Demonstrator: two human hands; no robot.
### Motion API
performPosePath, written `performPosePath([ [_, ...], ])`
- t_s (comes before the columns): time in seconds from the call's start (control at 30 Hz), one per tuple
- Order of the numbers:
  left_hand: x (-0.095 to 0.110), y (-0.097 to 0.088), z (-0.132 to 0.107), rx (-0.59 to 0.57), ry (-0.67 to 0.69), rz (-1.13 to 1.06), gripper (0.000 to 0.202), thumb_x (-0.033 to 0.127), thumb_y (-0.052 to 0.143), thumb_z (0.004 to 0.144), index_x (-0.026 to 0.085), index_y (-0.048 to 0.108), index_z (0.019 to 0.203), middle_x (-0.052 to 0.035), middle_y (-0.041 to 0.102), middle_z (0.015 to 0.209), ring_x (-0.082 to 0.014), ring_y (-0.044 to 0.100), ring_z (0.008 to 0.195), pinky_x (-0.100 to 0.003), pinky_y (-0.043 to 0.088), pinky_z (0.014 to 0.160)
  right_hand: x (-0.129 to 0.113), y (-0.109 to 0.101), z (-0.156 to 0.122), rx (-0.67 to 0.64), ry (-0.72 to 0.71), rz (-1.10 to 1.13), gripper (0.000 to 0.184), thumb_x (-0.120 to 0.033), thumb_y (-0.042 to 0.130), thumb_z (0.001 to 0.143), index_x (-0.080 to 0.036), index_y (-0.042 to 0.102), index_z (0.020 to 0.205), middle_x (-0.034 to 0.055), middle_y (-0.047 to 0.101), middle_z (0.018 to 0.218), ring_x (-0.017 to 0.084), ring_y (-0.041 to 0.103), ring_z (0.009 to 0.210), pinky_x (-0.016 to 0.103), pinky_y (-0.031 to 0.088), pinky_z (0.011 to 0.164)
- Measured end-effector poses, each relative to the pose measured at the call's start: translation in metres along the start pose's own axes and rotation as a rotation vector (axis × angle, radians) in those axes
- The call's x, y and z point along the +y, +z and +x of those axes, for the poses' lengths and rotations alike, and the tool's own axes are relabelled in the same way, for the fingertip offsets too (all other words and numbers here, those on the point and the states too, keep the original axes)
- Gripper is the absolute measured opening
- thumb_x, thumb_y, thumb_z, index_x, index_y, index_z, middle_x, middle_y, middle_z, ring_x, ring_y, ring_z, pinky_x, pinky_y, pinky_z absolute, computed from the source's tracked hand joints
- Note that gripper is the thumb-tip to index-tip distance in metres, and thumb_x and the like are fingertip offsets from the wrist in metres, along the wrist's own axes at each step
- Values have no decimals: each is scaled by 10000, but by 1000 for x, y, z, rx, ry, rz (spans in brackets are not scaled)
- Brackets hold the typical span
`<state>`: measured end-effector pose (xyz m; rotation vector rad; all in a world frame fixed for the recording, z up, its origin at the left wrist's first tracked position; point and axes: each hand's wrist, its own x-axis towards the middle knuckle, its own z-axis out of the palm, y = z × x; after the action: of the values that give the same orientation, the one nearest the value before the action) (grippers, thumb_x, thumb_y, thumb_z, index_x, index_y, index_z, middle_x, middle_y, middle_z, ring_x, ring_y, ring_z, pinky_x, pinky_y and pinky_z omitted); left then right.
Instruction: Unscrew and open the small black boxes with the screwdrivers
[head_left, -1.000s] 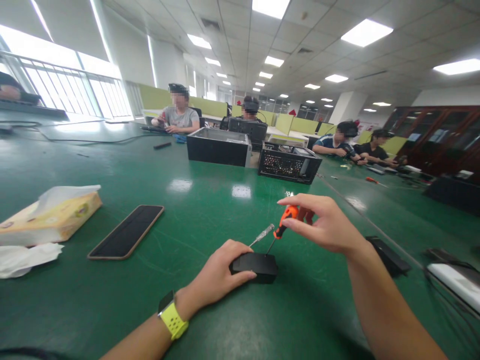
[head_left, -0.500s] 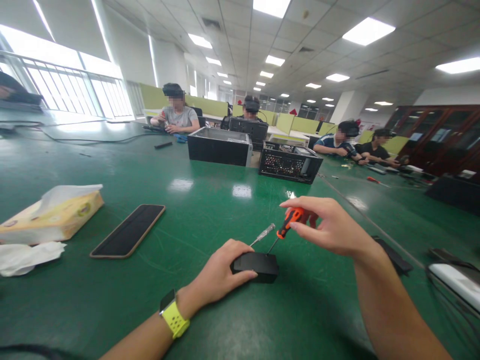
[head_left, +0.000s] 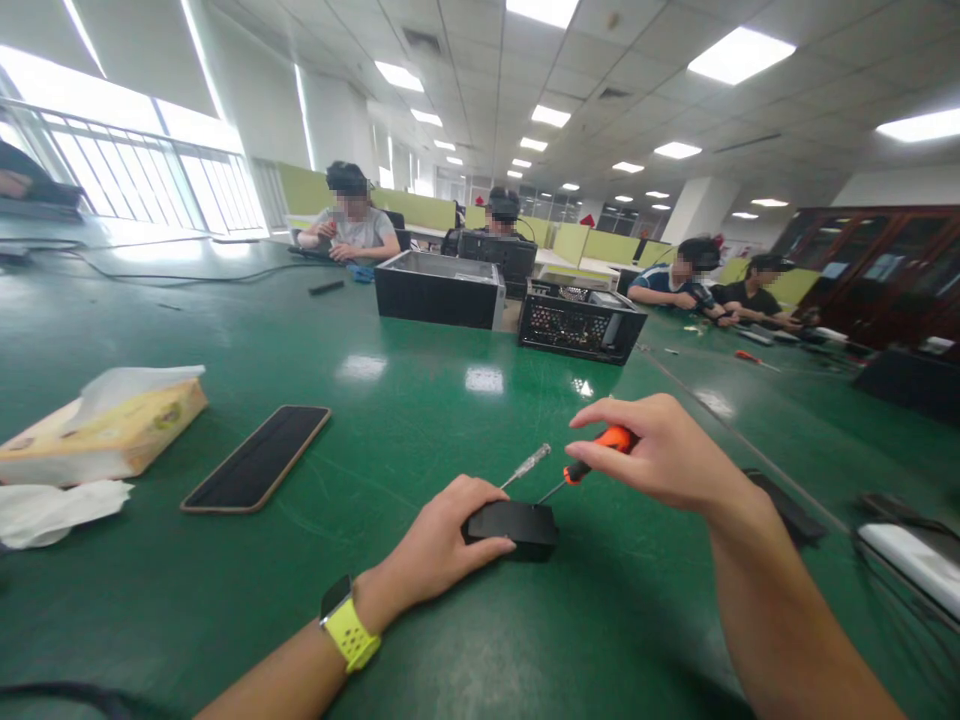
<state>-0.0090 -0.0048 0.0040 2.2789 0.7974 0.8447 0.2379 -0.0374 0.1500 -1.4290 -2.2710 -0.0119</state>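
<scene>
A small black box-shaped device (head_left: pixel 517 528) lies on the green table, and my left hand (head_left: pixel 454 535) is closed round its left end, thumb in front. My right hand (head_left: pixel 660 455) grips an orange and black screwdriver (head_left: pixel 609 445) by its handle, which leans over to the right. The screwdriver's thin shaft slants down to the far top edge of the black device, near its right end. Just behind the device lies a second screwdriver with a clear handle (head_left: pixel 532 460); its shaft runs toward my left fingers.
A phone (head_left: pixel 259 460) and a tissue pack (head_left: pixel 105 425) lie at the left. Two black computer cases (head_left: pixel 441 292) stand farther back. At the right are a dark flat object (head_left: pixel 784 508) and a white power strip (head_left: pixel 911 575) with cables. Several people sit around the table.
My right hand has tipped the screwdriver's handle over to the right, so its shaft slants more. My left hand and the black device have stayed put.
</scene>
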Motion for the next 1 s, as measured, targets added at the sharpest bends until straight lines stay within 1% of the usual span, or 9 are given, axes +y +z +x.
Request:
performPosePath([
  [0.17, 2, 0, 0, -2, -4, -2, 322, 387, 695, 843, 221, 603, 1104, -54, 643, 1053, -237, 576, 966, -355, 454, 865, 1, 0, 0, -4, -87, 67, 296, -259, 629, 833, -213, 657, 1124, 23, 718, 968, 152, 645, 777, 247, 462, 697],
  [0.33, 1, 0, 0, -2, -13, 6, 337, 384, 703, 836, 217, 600, 1111, -55, 639, 1039, -237, 574, 960, -358, 457, 859, 2, -1, 1, -10, 9, 17, 210, -363, 671, 811, -219, 706, 960, -27, 679, 669, 134, 597, 593, 248, 414, 583],
  [0.47, -1, 0, 0, -3, -9, 7, 338, 388, 697, 841, 217, 599, 1115, -58, 636, 1046, -238, 573, 962, -364, 457, 863, 1, -1, 1, -16, -90, 75, 287, -261, 646, 805, -198, 664, 1084, 11, 707, 922, 141, 627, 751, 237, 439, 646],
  [0.63, -1, 0, 0, -3, -6, 8, 334, 377, 697, 840, 220, 599, 1118, -61, 640, 1050, -240, 574, 964, -365, 459, 861, 1, 1, 2, -17, 13, 20, 198, -377, 657, 820, -222, 699, 936, -33, 657, 664, 122, 559, 566, 239, 387, 558],
  [0.77, 0, 0, 0, 0, -3, 8, 330, 374, 701, 839, 219, 597, 1111, -54, 642, 1050, -235, 575, 957, -361, 453, 858, 1, 1, 4, -25, -43, 75, 261, -286, 642, 815, -201, 643, 1062, -6, 688, 827, 120, 579, 633, 231, 418, 600],
  [0.83, 1, 0, 0, -2, 0, 8, 330, 379, 697, 843, 219, 594, 1113, -52, 642, 1049, -233, 575, 958, -359, 451, 858, 1, 1, 4, -54, -27, 68, 195, -349, 662, 810, -191, 656, 923, -13, 666, 746, 116, 553, 597, 224, 396, 561],
  [0.87, 1, 0, -1, -3, 0, 9, 331, 384, 694, 845, 220, 593, 1114, -52, 641, 1049, -234, 575, 959, -359, 450, 858, 2, 1, 3, -59, 9, 35, 236, -424, 670, 804, -189, 647, 805, -24, 628, 652, 113, 519, 553, 225, 366, 525],
  [0.93, 0, 0, -1, -3, -4, 11, 339, 393, 692, 846, 221, 591, 1119, -53, 639, 1049, -235, 574, 961, -358, 450, 857, 3, 1, 3, -40, 99, -72, 447, -582, 646, 783, -187, 561, 593, -37, 516, 504, 105, 432, 479, 235, 291, 473],
  [1.0, 0, 1, -1, -3, -7, 10, 339, 398, 692, 845, 221, 593, 1117, -53, 638, 1046, -235, 574, 961, -357, 450, 856, 4, 0, 2, -5, 160, -159, 553, -658, 606, 775, -186, 491, 510, -38, 449, 452, 105, 385, 457, 246, 253, 466],
])
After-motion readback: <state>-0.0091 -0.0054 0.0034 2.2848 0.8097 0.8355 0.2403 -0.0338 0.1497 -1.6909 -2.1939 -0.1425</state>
